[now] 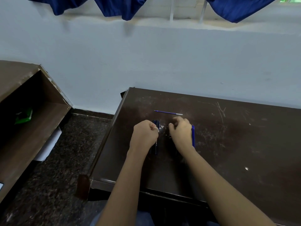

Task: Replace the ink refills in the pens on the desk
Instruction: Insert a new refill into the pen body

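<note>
A dark brown desk (228,144) carries the pens. Two dark blue pens (154,148) lie side by side, pointing away from me. My left hand (144,136) is a closed fist right over them and hides their middle. I cannot tell whether it grips one. My right hand (180,130) hovers just to the right, fingers curled down toward the desk, with nothing visible in it. Thin blue refills (193,136) lie beside its outer edge. One single blue refill (168,112) with a silver end lies crosswise farther back.
The desk's left edge (104,141) drops to a dark speckled floor. A brown open shelf unit (32,121) with a green packet (23,115) stands at the left. A pale wall runs behind the desk, and blue curtains (120,7) hang above.
</note>
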